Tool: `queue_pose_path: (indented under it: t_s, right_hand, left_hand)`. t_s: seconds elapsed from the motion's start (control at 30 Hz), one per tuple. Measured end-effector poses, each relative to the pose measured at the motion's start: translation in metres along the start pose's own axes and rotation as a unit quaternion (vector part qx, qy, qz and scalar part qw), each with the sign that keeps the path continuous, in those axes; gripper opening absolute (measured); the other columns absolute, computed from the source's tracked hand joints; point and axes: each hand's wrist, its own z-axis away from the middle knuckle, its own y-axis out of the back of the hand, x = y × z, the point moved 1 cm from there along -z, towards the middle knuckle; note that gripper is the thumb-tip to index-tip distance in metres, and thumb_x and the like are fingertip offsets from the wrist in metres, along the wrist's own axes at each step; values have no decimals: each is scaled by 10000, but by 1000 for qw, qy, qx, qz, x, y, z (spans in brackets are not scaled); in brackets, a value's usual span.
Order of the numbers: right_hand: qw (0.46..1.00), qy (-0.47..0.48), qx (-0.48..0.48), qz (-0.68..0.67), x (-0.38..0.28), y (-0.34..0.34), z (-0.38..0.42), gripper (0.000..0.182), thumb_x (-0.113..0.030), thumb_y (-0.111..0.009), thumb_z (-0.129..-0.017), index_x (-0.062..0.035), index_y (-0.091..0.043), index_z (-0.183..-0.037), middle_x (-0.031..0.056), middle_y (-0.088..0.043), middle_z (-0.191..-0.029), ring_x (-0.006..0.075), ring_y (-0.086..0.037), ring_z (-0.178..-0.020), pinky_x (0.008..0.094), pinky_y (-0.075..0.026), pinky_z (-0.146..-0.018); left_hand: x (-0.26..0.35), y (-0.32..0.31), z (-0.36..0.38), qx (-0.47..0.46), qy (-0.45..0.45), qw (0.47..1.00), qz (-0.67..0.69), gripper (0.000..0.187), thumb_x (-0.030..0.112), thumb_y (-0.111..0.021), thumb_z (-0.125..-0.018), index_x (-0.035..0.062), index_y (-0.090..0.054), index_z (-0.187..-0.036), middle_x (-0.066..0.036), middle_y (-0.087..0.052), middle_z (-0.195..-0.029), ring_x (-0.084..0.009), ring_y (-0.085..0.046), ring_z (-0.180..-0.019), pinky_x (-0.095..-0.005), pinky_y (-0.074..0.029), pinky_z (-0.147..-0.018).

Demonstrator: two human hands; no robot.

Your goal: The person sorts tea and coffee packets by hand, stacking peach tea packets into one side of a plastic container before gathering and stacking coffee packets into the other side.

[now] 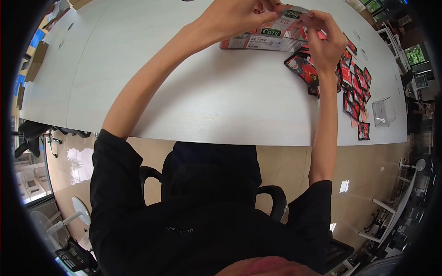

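Observation:
Near the far edge of the table, both hands are raised around a Cozy-labelled packet [287,21], pink and white with dark green. My left hand [241,18] pinches its left side, some fingertips out of sight at the top of the view. With thumb and fingers, my right hand [328,41] grips the packet's upper right corner. Just below lies a clear-sided box with a white and orange printed label [264,43], partly covered by the packet and hands. Black and red sachets [303,69] are heaped beside and under my right wrist.
More red and black sachets [352,92] spread across the right of the white table [207,101]. A clear plastic container [383,112] stands near the right edge. Chair armrests [272,201] flank my body below the table's front edge.

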Motion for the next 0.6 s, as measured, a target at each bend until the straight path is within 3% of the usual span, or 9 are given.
queue_pose_path:
  t_s: [0.03,0.1,0.17,0.23,0.33,0.43,0.5,0.6]
  right_hand:
    - [999,-34,-20,-11,5,-2,2,140,27,-696,-814,-28,-692,-942,68,-746,-844,178,-744,-775,264,-541,-675]
    - [999,-44,-27,-8,11,-4,10,134,14,-695,-832,-21,-684,-961,78,-743,-837,179,-741,-766,265,-536,-677]
    - [996,-58,-68,-2,10,-4,19,146,-10,-691,-861,-29,-676,-1005,79,-736,-824,179,-735,-744,270,-531,-675]
    - [996,-43,-75,-1,8,-3,22,172,-28,-687,-881,-44,-666,-1050,83,-729,-830,171,-727,-744,280,-531,-675]
    - [993,-65,-100,-8,3,-4,22,193,-16,-690,-875,-51,-664,-1064,85,-725,-849,164,-723,-767,282,-530,-677]
    - [995,-49,-80,19,3,-6,21,221,3,-690,-863,-58,-662,-1074,84,-728,-878,163,-721,-794,280,-532,-681]
    - [999,-44,14,3,2,-6,19,254,18,-685,-851,-69,-658,-1088,76,-729,-890,166,-721,-802,280,-536,-685]
    - [1000,-12,20,13,2,-10,19,260,17,-686,-843,-80,-659,-1083,66,-733,-902,167,-722,-805,285,-540,-687]
  left_hand:
    - [0,1,-3,1,-6,1000,-3,145,86,-706,-835,-32,-696,-919,-153,-710,-721,-255,-697,-636,-349,-547,-633]
    - [-3,0,-9,-72,71,995,6,115,73,-708,-826,-28,-691,-878,-153,-697,-684,-261,-686,-600,-341,-544,-615]
    - [-3,-2,-8,-73,36,996,-20,127,92,-721,-809,-24,-685,-850,-156,-689,-699,-289,-679,-616,-375,-545,-619]
    - [3,-6,-3,-33,-29,978,-205,140,119,-725,-795,-3,-690,-855,-155,-679,-732,-317,-661,-732,-435,-525,-694]
    - [-15,-19,-6,-28,-68,960,-270,139,144,-723,-792,23,-686,-852,-154,-666,-781,-341,-614,-852,-473,-476,-781]
    - [-13,-17,-9,-6,-54,972,-227,111,142,-714,-803,46,-677,-845,-148,-663,-804,-340,-594,-905,-460,-445,-822]
    - [-8,-12,-12,13,-65,973,-220,111,143,-712,-807,44,-671,-838,-150,-661,-805,-342,-597,-904,-460,-446,-819]
    - [-10,-11,-11,29,-91,967,-237,121,147,-715,-803,41,-664,-827,-152,-657,-788,-344,-603,-889,-461,-449,-809]
